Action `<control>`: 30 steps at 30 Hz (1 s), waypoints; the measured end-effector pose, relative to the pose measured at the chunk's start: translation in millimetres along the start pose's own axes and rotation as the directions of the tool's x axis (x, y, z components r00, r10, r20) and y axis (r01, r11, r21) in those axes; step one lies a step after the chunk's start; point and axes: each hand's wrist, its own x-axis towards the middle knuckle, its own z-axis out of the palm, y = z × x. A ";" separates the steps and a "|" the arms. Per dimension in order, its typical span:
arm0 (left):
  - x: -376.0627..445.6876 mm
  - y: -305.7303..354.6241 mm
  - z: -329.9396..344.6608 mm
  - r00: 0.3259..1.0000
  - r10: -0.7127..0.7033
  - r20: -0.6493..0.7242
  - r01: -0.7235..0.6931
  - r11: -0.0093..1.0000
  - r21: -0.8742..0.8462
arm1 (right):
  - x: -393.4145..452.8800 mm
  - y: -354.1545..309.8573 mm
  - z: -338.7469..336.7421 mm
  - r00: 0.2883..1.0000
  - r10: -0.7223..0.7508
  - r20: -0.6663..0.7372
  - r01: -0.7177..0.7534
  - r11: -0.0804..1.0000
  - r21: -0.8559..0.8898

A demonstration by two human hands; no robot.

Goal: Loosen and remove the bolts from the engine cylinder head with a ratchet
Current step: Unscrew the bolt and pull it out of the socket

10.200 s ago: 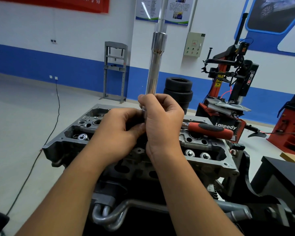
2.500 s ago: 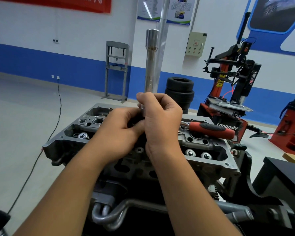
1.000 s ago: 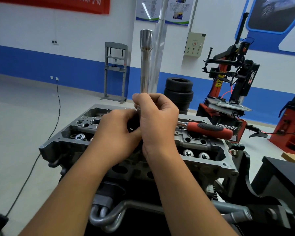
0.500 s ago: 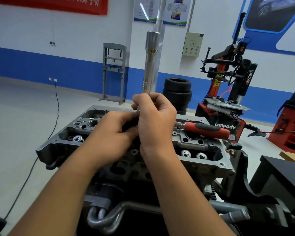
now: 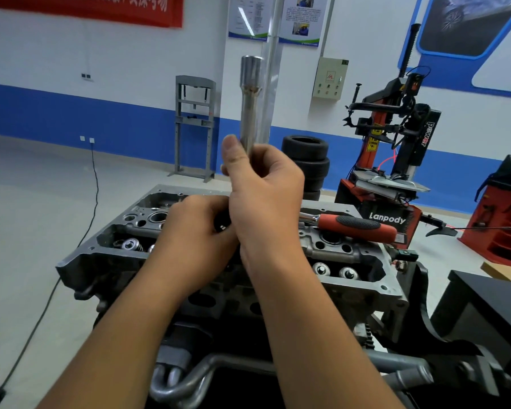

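My right hand (image 5: 263, 184) has slid up the long socket extension (image 5: 249, 104), thumb raised along it; my left hand (image 5: 198, 231) still grips its base; the ratchet (image 5: 357, 227) lies idle on the cylinder head (image 5: 366, 290), so I judge no bolt is loosening yet.

Long socket held upright over the cylinder head, ratchet lying on top

The grey metal cylinder head (image 5: 363, 284) sits open side up, valve springs showing in its recesses. A long silver socket (image 5: 250, 98) stands near upright above its middle, wider end on top, gripped low down by the right hand (image 5: 266, 196); the left hand (image 5: 195, 231) curls just beside it. The red-handled ratchet (image 5: 357, 227) lies flat on the head's far right side
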 end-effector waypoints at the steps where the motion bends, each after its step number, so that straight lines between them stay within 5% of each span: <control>1: 0.1 0.6 -2.1 0.998 -0.002 0.067 0.005 0.999 -0.041 | 2.0 -1.6 -0.4 1.000 -0.016 0.001 0.016 1.000 0.012; 4: 0.4 -1.3 -7.8 0.981 -0.026 0.192 0.055 0.988 -0.147 | 4.9 -3.9 -0.6 0.997 0.006 0.077 -0.013 0.997 0.082; 7: 1.3 -4.1 -3.7 0.998 -0.060 0.031 0.062 0.996 -0.064 | 5.3 -3.6 0.6 0.981 0.041 0.190 -0.064 0.991 0.119; 12: -0.4 -2.5 4.3 0.990 -0.066 -0.126 0.070 0.997 0.023 | 12.8 -4.3 -4.8 0.992 -0.034 0.119 0.013 0.985 0.169; 18: 1.6 -7.4 -3.8 0.992 -0.048 0.120 0.058 0.995 -0.087 | 15.0 -4.4 -2.1 0.992 -0.049 0.116 0.029 0.985 0.171; 25: 0.9 -7.0 2.4 0.994 -0.037 -0.105 0.043 0.997 0.056 | 12.1 -6.4 1.9 0.987 -0.078 0.143 0.040 0.966 0.255; 30: 1.1 -9.8 -3.8 0.995 -0.024 0.100 0.032 0.996 -0.086 | 12.4 -5.2 2.9 0.992 -0.056 0.113 0.026 0.968 0.249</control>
